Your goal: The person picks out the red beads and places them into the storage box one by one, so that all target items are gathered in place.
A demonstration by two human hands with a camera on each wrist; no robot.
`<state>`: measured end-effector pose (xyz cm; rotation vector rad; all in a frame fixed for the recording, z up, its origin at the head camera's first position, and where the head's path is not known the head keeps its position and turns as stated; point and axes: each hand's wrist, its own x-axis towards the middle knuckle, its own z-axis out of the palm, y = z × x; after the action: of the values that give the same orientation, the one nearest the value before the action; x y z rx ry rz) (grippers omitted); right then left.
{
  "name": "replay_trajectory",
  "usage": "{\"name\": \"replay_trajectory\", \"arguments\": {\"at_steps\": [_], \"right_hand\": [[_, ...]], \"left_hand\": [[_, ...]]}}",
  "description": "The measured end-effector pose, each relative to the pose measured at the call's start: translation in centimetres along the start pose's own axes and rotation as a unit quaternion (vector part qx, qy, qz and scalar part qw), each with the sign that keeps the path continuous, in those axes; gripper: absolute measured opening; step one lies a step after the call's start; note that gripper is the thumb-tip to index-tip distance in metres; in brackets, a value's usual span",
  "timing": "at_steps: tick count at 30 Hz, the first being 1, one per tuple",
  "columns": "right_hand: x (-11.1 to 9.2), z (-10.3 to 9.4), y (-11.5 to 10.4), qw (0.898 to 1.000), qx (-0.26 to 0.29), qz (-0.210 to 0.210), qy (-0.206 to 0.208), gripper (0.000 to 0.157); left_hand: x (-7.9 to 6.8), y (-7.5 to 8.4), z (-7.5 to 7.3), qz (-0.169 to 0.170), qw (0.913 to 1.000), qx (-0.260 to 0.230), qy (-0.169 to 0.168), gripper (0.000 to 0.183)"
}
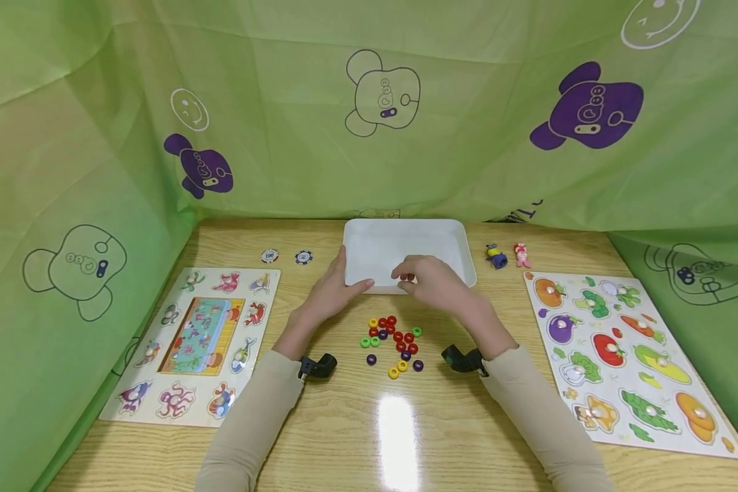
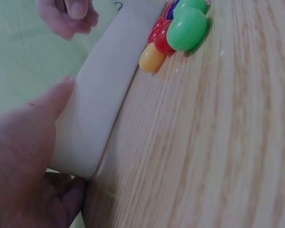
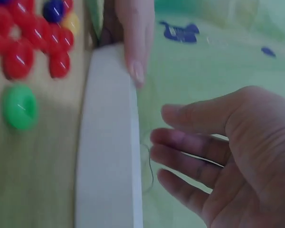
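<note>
Just above white tray, right fingers loosely parted, holding nothing; left fingers grip tray's near left corner.

The bench is wood, or at least a wood-look top, pale grain all through it and glossy enough to throw back a hard white glare. Tray looks like smooth white plastic, more satin than shiny. The beads though, super glossy hard plastic, bright highlights up close. Green drape is cloth, kinda creased. Sleeves are matt fabric. The sea-animal puzzle board and vegetable puzzle board both have smooth printed faces, can't tell what's underneath.
</note>
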<state>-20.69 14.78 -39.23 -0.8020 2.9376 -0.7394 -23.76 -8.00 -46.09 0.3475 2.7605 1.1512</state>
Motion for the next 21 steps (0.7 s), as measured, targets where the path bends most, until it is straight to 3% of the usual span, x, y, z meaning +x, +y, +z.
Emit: {"name": "replay_trajectory", "arguments": {"at_steps": [7,12,21], "right_hand": [[-1.6,2.5,-1.4,0.995,-0.012,-0.063,-0.078,0.018],[-1.8,3.9,-1.2,0.992,-0.052,-0.085,-0.078,0.011],[-1.9,4.0,-0.9,0.991,-0.045,-0.082,-0.092,0.01]], "left_hand": [[-0.1,-0.1,-0.2,0.002,1.0,0.001,0.002,0.11],[-0.2,-0.2,0.0,0.006,1.0,-0.003,0.003,0.107],[-0.1,-0.2,0.0,0.008,1.0,0.003,0.003,0.11]]}}
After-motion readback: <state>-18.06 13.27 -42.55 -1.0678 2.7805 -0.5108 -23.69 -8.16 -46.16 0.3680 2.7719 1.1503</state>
